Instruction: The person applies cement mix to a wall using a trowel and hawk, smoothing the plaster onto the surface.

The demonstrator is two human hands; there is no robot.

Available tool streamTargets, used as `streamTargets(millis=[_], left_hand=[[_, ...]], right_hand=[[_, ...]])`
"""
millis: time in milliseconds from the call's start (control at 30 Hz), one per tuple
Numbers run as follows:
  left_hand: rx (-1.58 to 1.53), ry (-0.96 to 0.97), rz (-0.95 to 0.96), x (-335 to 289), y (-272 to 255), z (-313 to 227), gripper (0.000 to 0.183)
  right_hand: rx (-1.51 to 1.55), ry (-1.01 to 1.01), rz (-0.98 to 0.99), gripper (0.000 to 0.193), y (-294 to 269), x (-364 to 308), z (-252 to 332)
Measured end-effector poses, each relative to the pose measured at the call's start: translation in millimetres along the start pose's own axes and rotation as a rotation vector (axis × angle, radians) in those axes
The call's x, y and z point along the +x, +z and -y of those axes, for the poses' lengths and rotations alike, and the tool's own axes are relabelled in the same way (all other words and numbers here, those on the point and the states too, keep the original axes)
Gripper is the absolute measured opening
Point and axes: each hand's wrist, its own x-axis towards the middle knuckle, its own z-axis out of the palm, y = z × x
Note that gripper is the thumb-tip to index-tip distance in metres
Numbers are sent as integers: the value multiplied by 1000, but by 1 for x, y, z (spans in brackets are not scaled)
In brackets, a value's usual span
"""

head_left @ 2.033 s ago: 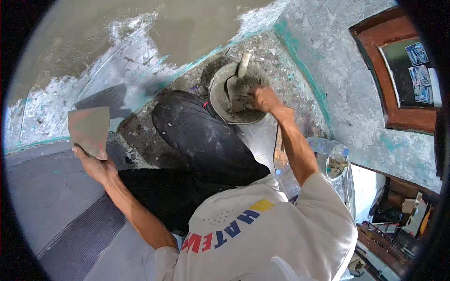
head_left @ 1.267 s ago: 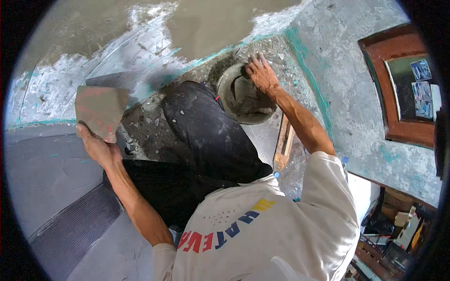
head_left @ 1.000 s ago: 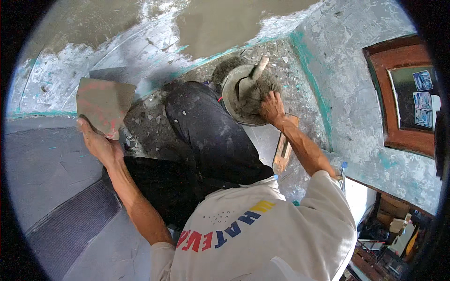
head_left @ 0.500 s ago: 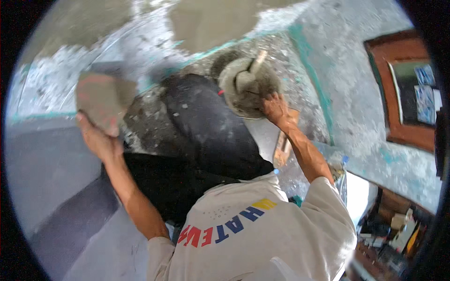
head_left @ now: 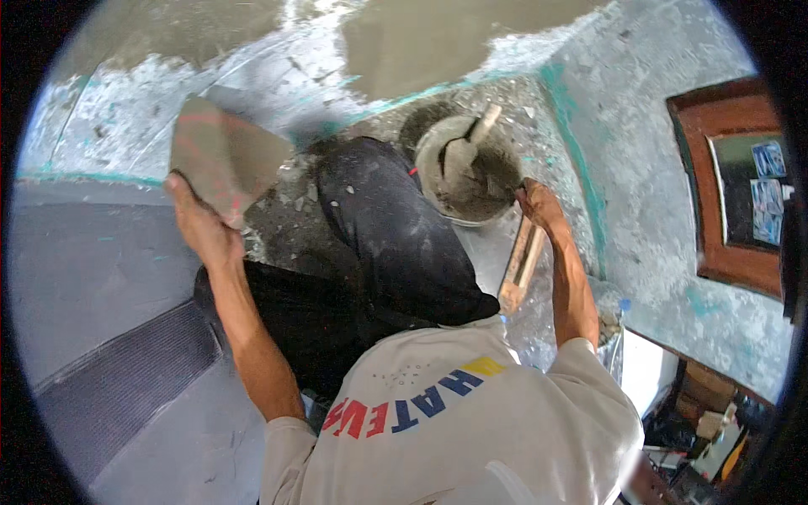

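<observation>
My left hand (head_left: 209,227) grips the near edge of a flat, angular grey-brown board (head_left: 215,156) with reddish streaks. The board is tilted, close to the wall at the left. My right hand (head_left: 543,204) is closed at the right rim of a round bucket (head_left: 474,217) of grey mortar; whether its fingers hold anything is hidden. A trowel (head_left: 461,156) with a pale wooden handle rests in the bucket, its blade on the mortar. Just below my right hand lies a long wooden float (head_left: 520,265).
Ahead, the wall carries patches of wet plaster (head_left: 412,46). Mortar crumbs cover the floor (head_left: 290,215) around my dark-trousered knee (head_left: 379,198). A brown-framed window (head_left: 707,210) is in the right wall. Cluttered items (head_left: 707,429) lie at the lower right.
My right hand has drawn back from inside the bucket's edge, toward the right, and its fingers have curled in. My left hand has shifted the board rightward and slightly farther away.
</observation>
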Motion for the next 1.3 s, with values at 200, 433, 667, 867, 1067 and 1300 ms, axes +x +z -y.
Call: streamTargets(millis=[200, 433, 667, 867, 1067, 1300], left_hand=[[6, 56, -1, 2, -4, -2, 70], [35, 38, -6, 2, -4, 1, 78], [68, 47, -34, 3, -3, 0, 75], [-24, 24, -38, 3, -3, -1, 66], [-33, -32, -1, 4, 3, 0, 68], [-89, -113, 69, -31, 51, -21, 65]], right_hand=[[141, -168, -81, 38, 16, -4, 0], [-460, -443, -473, 38, -1, 52, 71], [-1123, -528, -459, 33, -24, 122, 68], [-931, -553, -296, 28, -6, 96, 28], [-307, -199, 30, 47, -40, 23, 3], [957, 78, -26, 74, -10, -73, -30]])
